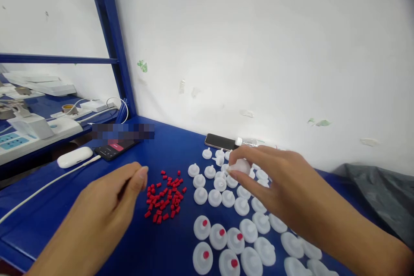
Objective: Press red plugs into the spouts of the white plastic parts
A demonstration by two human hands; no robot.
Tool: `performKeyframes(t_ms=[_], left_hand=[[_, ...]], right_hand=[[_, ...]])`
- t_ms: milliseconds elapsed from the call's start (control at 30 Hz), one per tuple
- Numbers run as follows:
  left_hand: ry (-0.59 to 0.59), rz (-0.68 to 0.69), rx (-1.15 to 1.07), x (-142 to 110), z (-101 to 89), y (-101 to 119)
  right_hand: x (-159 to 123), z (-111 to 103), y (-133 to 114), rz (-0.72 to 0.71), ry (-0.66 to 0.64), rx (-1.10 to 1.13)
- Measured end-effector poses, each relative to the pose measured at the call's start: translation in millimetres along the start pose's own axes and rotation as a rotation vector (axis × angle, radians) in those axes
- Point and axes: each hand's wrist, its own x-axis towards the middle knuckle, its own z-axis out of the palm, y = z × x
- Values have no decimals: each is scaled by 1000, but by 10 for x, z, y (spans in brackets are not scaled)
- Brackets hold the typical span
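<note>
My right hand [261, 172] pinches a white nozzle cap [241, 167] between thumb and fingers, above many similar caps. These are round, translucent discs with a short spout, standing on the blue table [174, 138]. Several nearer ones, such as this nozzle cap [202, 227], carry a red tip on the spout. My left hand [119, 194] is closed, thumb pressed against the curled index finger. Whatever it may hold is hidden. Just right of it lies a loose pile of small red tubular caps [166, 196].
Behind the white caps lie a dark phone [220, 141] and a clear bottle [249, 141]. Another phone [116, 148], a white case [75, 157] and a cable are at left. A blue post [113, 30], power strip [39, 133] and grey plastic sheet [381, 194] flank the table.
</note>
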Motion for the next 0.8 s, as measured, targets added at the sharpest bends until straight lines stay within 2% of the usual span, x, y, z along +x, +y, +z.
performKeyframes(t_ms=[100,233,400,600,800], left_hand=[[-106,15,31,5,182,40],[-154,37,65,50,343,-28],[-202,46,122,99,354,-32],[-220,51,117,95,405,-18],[-132,125,60,39,384,43]], right_hand=[[-72,55,-33,11,-10,80],[-308,268,-19,30,38,142],[-541,504,60,64,-29,293],[-622,647,85,171,-99,377],[-633,716,142,174,-110,338]])
